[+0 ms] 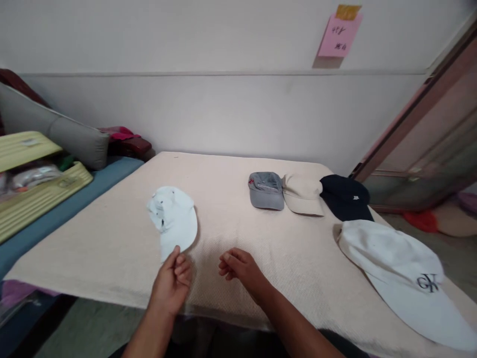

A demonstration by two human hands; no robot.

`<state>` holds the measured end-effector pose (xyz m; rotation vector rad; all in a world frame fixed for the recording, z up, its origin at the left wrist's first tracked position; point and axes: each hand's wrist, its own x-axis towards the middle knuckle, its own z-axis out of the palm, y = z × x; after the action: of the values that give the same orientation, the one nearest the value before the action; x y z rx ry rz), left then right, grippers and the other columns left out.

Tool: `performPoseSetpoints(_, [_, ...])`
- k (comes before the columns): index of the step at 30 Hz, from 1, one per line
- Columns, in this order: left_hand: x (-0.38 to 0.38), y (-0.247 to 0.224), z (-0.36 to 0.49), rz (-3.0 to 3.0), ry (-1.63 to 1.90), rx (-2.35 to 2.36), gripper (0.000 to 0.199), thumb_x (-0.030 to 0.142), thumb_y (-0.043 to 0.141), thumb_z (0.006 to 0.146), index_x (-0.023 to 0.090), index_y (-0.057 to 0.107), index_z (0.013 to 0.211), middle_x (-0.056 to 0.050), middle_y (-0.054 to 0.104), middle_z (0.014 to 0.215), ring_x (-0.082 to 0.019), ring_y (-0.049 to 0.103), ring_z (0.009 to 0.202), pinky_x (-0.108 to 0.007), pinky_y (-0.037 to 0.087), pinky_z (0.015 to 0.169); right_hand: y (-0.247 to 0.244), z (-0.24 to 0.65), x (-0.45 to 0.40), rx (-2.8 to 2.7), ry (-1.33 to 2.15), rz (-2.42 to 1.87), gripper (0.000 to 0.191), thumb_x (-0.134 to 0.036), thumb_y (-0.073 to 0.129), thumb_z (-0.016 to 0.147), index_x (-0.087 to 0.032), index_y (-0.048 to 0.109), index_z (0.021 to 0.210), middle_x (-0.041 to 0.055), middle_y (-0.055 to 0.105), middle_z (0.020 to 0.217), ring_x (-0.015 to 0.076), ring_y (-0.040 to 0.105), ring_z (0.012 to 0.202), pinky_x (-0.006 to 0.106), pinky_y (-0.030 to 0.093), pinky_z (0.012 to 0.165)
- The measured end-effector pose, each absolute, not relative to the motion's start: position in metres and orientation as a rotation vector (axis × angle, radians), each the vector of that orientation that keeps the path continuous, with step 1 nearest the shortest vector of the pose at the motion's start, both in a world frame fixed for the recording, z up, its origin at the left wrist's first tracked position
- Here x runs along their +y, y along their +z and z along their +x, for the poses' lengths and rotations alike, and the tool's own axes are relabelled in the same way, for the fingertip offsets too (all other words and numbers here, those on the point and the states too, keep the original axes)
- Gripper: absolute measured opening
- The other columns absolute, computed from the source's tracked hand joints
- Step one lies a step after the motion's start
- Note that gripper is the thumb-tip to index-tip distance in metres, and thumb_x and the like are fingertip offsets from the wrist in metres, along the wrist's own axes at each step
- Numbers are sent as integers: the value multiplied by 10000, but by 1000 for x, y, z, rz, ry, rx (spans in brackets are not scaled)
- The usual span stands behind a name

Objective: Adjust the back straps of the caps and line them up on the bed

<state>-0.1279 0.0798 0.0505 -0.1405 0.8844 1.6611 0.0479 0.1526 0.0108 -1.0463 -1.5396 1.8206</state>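
A pale bluish-white baseball cap (174, 206) is on the left half of the covered table, its brim toward me. My left hand (174, 278) is closed at the near edge of that brim, thumb on top and fingers curled. My right hand (238, 266) hovers near the table's front, fingers curled in and nothing visible in them. Along the right side a grey cap (266, 191), a beige cap (302, 194), a dark navy cap (346, 196) and a large white cap (395, 258) with black letters form a curving row.
A cream cloth covers the table (122, 238), which meets a white wall. A pink note (340, 37) is taped up there. To the left are a yellow plastic case (40, 199) and a grey cushion (63, 119). A door (428, 134) stands at the right.
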Motion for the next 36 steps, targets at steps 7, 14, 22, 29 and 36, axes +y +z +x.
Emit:
performPoseSetpoints(7, [81,36,-41,19,1608,970,259,218,589,871,147,532,629,72,485,507,-21,358,357,-144,281,340,27,68,173,-916,2074,-852,408,-529,595,807,-156,615,970,105,711,926,209,678,825,335,486,749])
performPoseSetpoints(14, [71,5,7,445,1260,984,213,303,779,698,144,667,611,-6,634,540,-83,523,476,-177,401,458,43,127,217,-517,2040,-623,262,-242,649,765,-152,631,1011,61,758,871,242,702,832,404,499,875])
performPoseSetpoints(22, [93,28,-29,353,1104,362,582,612,411,861,167,692,1108,-131,712,1141,-331,534,1213,-479,334,1062,50,168,195,-689,1986,-435,422,-173,734,671,-155,630,1080,59,755,868,224,708,739,375,541,789])
performPoseSetpoints(29, [102,40,-48,355,1147,432,241,282,594,842,158,756,970,-84,778,939,-243,709,924,-317,510,901,45,182,162,-891,2245,-519,347,-150,810,555,-136,690,880,30,721,743,168,657,648,293,519,664])
performPoseSetpoints(36, [90,54,-56,566,1115,868,327,91,834,528,195,780,834,-64,762,704,-273,717,711,-325,564,672,49,202,162,-905,2318,-492,440,-389,827,532,-133,689,862,38,686,755,159,629,696,272,482,694])
